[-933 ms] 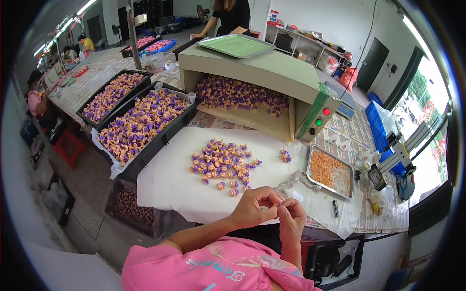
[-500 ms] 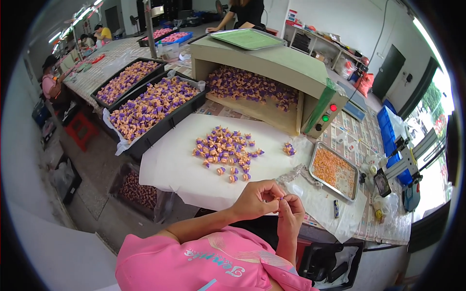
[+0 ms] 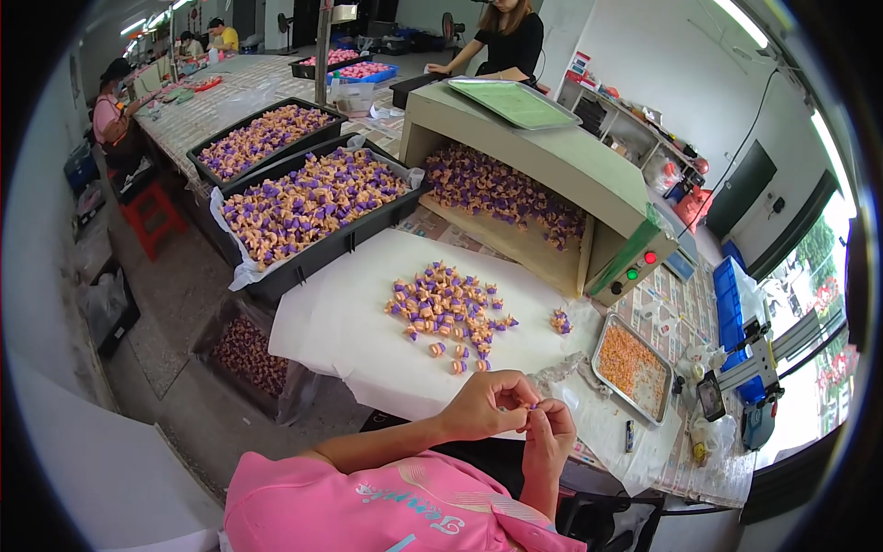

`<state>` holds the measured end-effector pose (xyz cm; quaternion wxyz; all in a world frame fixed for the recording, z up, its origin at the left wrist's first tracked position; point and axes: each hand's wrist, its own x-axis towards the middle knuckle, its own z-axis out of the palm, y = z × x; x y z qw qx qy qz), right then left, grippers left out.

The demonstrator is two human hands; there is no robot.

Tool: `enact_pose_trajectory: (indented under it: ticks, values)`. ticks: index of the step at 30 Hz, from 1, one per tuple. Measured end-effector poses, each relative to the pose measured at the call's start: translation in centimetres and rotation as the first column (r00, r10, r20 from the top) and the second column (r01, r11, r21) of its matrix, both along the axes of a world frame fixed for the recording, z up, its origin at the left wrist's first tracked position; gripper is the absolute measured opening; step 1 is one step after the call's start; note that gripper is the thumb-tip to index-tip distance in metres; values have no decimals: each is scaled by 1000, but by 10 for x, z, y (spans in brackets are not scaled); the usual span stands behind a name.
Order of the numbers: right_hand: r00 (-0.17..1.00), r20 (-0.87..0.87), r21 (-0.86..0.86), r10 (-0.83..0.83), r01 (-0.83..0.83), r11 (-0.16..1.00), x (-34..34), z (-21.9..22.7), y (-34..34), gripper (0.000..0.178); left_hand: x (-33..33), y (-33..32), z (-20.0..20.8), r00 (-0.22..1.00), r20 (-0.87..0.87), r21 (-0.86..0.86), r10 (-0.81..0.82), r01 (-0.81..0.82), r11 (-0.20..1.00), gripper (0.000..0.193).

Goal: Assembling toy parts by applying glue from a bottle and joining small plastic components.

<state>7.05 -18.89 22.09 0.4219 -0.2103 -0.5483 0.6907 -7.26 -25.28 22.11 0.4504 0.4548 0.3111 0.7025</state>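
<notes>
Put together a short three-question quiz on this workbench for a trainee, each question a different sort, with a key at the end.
1. Multiple choice: What lies on top of the beige box-shaped machine?
A) a red plastic stool
B) a green-surfaced metal tray
C) a blue plastic crate

2. True or false: The silver metal tray of small orange pieces lies to the left of the loose pile of purple-and-peach pieces.

3. Fill in the blank: The left hand and the right hand hold a small piece whose visible colour is ____.

Key: 1. B. 2. False; it lies to the right. 3. purple.
</notes>
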Motion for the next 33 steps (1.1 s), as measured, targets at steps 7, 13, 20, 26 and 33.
enact_pose_trajectory:
  ticks: [7, 13, 20, 26, 33]
  values:
    - [998, 60, 18, 10, -12, 1000, -40, 17, -9, 8, -39, -13, 10, 998, -15, -9, 59, -59, 998, 16]
    - [999, 45, 0, -9, 9, 1000, -58, 20, -4, 8, -57, -4, 11, 995, -53, 27, 87, -85, 996, 17]
    - [995, 101, -42, 3, 1, 999, -64, 14, 9, 8, -64, 7, 4, 998, -8, -27, 58, -58, 998, 16]
    - [994, 108, -41, 22, -17, 999, -66, 5, 30, 9, -66, 24, 6, 998, 17, -32, 64, -64, 997, 11]
    - [996, 89, -139, 6, 7, 990, -63, 5, 56, 9, -65, 57, 3, 999, 18, -63, 38, -37, 997, 11]
